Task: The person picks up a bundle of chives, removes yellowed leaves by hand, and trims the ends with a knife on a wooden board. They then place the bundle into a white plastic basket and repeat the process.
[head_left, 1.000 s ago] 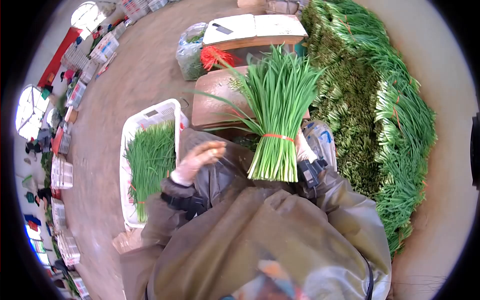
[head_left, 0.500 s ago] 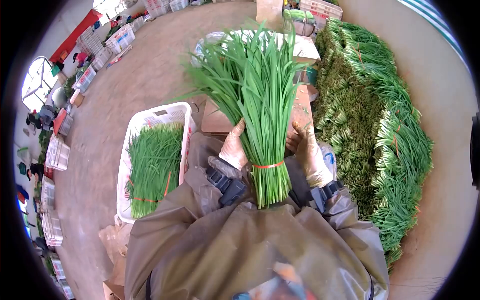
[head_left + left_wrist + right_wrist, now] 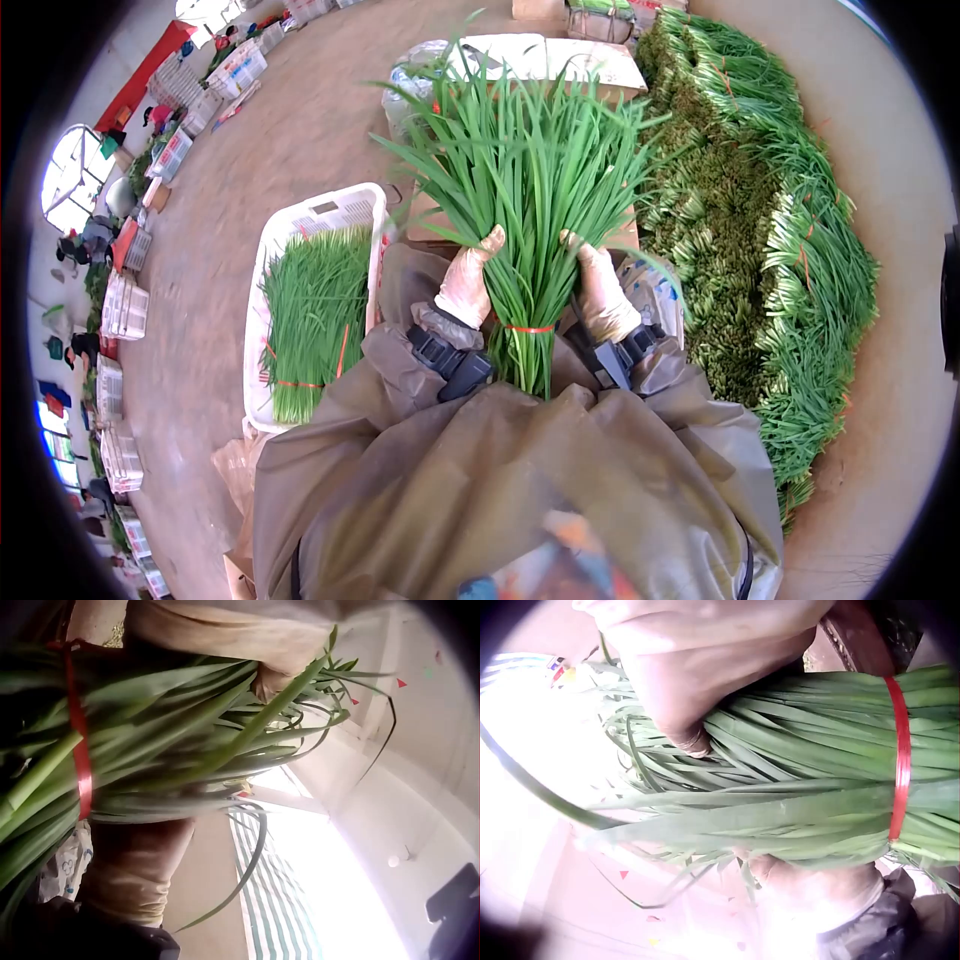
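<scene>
A bundle of garlic chives [image 3: 530, 210] stands in front of the person's body, its long leaves fanned out at the top and its stem ends towards the lap. A red band [image 3: 527, 328] ties it near the stems. The gloved left hand [image 3: 466, 282] grips the bundle's left side above the band, thumb against the leaves. From the other side the gloved right hand [image 3: 603, 290] holds it at about the same height. In the right wrist view a thumb presses into the leaves [image 3: 795, 735], with the red band [image 3: 902, 750] nearby. The fingers behind the bundle are mostly hidden.
To the left, a white plastic crate [image 3: 256, 340] contains banded chives [image 3: 318, 310]. A long heap of chives [image 3: 815, 270] lies along the right wall. Beyond the bundle stands a white-topped table [image 3: 600, 62], beside a clear plastic bag [image 3: 400, 105]. More crates [image 3: 122, 308] line the far left.
The left hand, free of the bundle a second ago, came to its left side. The right hand moved from partly behind it to its right side. The leaves now spread wider.
</scene>
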`<state>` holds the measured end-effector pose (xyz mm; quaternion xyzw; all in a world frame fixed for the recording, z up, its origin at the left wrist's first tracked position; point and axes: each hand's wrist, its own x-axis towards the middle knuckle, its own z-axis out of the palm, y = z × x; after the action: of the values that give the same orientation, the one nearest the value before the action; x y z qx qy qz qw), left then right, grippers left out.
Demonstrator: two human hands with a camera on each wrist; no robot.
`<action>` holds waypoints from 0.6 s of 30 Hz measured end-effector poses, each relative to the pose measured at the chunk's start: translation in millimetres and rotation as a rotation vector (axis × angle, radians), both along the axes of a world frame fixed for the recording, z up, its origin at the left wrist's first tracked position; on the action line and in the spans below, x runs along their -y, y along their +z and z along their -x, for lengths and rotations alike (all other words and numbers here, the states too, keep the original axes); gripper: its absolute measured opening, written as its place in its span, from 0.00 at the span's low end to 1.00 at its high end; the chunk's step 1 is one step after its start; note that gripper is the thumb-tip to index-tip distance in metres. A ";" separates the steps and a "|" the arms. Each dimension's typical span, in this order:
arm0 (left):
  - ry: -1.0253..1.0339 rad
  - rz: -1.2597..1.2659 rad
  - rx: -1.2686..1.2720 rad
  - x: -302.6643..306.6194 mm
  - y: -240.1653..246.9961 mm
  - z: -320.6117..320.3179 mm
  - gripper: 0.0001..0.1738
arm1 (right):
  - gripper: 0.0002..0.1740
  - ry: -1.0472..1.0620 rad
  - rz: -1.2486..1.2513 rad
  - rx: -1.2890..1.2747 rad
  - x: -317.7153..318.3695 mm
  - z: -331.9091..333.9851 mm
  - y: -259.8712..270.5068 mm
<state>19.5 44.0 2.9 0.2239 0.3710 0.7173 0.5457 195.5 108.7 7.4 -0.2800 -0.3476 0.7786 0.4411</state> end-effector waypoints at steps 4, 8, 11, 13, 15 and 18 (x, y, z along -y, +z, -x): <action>-0.193 -0.032 0.237 8.3 4.2 4.2 0.26 | 0.24 -0.023 -0.068 0.061 4.9 0.4 3.3; -0.166 0.004 0.330 8.8 -3.2 8.6 0.28 | 0.31 0.120 -0.099 0.245 2.7 -11.7 12.4; -0.167 -0.051 0.311 12.7 5.6 6.8 0.28 | 0.31 0.189 -0.172 0.292 -1.4 -28.2 9.6; -0.142 -0.040 0.293 11.5 -8.7 12.8 0.28 | 0.22 0.189 -0.141 0.555 -6.7 -44.4 12.6; -0.008 -0.055 0.023 5.5 -38.7 22.0 0.28 | 0.15 0.092 -0.224 0.486 -13.9 -59.1 12.6; -0.124 -0.023 0.207 16.9 3.5 8.3 0.25 | 0.12 -0.204 -0.556 0.485 -15.4 -60.5 65.2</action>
<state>11.2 27.1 6.4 0.1773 0.2898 0.7056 0.6218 256.0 124.1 72.6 -0.3588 -0.6101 0.5181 0.4802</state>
